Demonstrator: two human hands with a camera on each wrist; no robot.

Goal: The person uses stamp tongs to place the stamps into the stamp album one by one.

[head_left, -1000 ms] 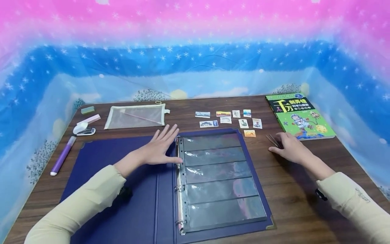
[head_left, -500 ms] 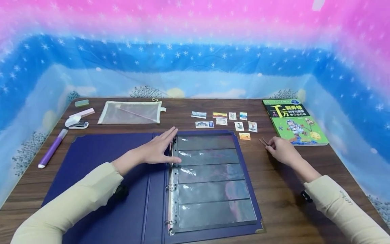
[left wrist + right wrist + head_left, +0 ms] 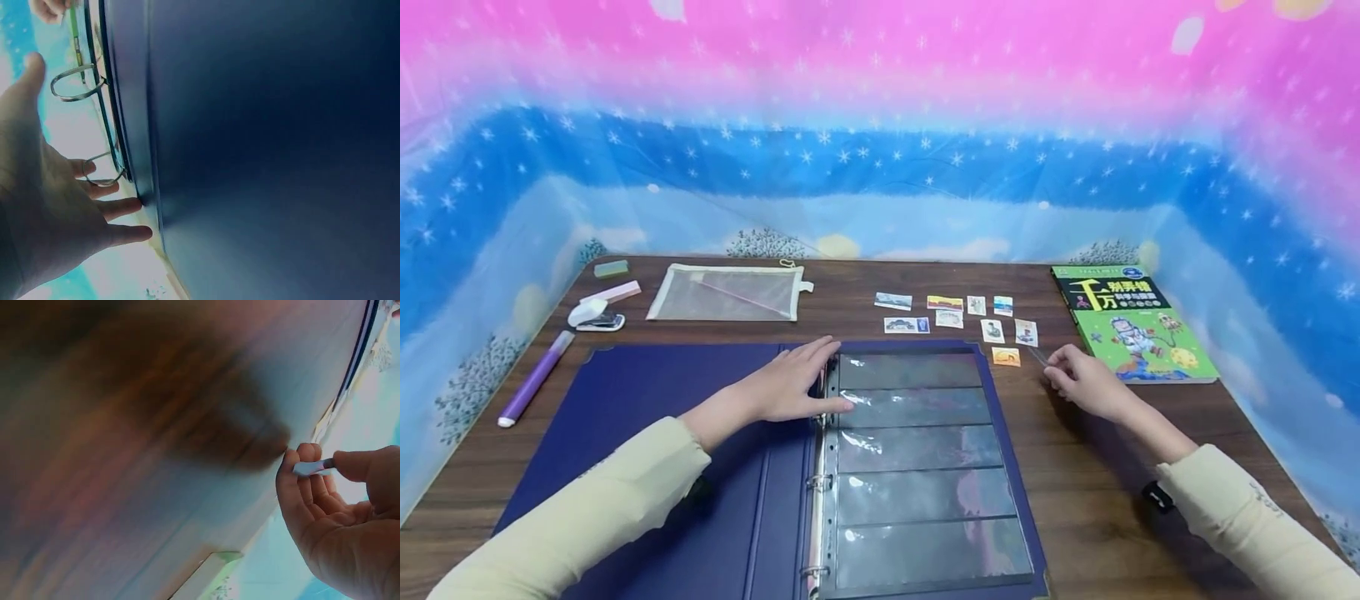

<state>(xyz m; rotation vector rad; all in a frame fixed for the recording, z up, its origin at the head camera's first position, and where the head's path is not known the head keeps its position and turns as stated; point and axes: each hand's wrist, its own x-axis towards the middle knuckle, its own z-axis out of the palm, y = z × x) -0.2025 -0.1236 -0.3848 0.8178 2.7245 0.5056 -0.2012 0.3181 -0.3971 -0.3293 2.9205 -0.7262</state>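
Pinching tweezers (image 3: 1038, 357): right-hand grip (image 3: 1086, 383), near stamps (image 3: 992, 332) toward surface's (image 3: 1097, 492) far right corner. Left-hand grip (image 3: 786, 387) holds nothing, fingers extended, at binder's (image 3: 722, 492) spine.

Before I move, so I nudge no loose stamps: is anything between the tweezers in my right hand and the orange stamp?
Nothing visible stands between the tweezers and the orange stamp; another stamp lies just beyond that path, farther from you.

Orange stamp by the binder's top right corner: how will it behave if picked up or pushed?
Probably very light and easily creased: the orange stamp looks like a thin paper slip. Likely awkward to lift by an edge, as it lies flat on the table. Pushed, it would likely slide rather than roll or tip, having almost no visible thickness.
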